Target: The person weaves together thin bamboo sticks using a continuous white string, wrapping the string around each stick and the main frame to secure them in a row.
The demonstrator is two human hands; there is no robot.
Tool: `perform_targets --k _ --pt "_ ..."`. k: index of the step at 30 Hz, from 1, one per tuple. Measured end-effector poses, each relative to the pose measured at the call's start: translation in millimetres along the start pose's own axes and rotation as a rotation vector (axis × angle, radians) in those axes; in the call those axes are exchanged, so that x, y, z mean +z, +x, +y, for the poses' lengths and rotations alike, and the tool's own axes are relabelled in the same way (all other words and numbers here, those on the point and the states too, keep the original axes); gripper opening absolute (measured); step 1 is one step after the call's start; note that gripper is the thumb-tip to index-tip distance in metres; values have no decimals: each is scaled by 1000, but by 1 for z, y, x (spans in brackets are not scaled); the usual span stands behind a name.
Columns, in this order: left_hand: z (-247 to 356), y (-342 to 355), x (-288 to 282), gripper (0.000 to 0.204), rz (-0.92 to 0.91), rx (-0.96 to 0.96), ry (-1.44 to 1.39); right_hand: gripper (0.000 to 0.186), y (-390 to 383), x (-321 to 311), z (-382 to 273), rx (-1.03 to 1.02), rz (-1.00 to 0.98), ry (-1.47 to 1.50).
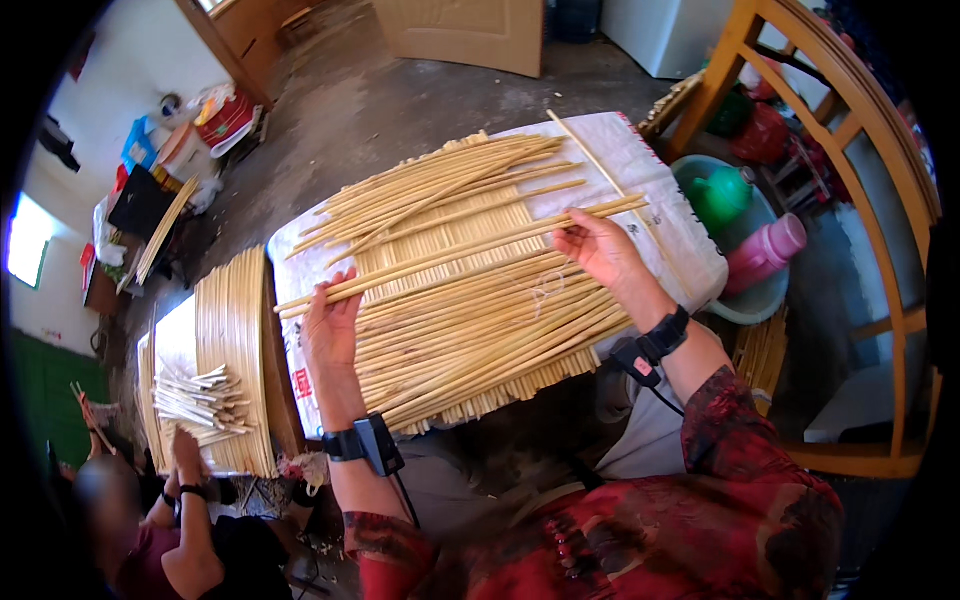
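My left hand [332,325] and my right hand [600,252] are closed around a few long straw-coloured stalks [450,254], gripping them toward either end. The stalks are held roughly level, rising a little to the right. Beneath them, a bed of closely laid stalks [455,228] runs crosswise on a white sack-like cover [680,225]. A loose bundle of stalks [440,180] lies across its far part. A thicker spread of stalks [480,325] covers the near part, below my hands. One single stalk [590,155] lies slanted on the cover, beyond my right hand.
At left, another person's hand [187,455] is beside short white pieces [205,400] on a second surface with long stalks [230,330]. A basin [775,295] at right holds a pink flask [765,252] and a green container [720,198], near a wooden frame [885,180].
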State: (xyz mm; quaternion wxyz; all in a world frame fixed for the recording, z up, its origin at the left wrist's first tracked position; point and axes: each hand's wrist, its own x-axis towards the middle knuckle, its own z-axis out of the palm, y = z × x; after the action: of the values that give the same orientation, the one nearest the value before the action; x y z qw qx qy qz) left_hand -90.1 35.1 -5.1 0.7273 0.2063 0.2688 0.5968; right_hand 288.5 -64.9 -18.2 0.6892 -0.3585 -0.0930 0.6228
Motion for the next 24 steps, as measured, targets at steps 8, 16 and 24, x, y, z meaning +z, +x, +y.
perform_targets --k 8,16,24 --pt "-2 -5 13 15 28 -20 -9 17 -2 3 -5 23 19 -14" --pt "-10 -3 13 18 6 92 86 16 -5 3 -4 -4 58 -55" --pt "-19 2 6 17 84 85 124 16 -7 6 -5 -92 45 -114"
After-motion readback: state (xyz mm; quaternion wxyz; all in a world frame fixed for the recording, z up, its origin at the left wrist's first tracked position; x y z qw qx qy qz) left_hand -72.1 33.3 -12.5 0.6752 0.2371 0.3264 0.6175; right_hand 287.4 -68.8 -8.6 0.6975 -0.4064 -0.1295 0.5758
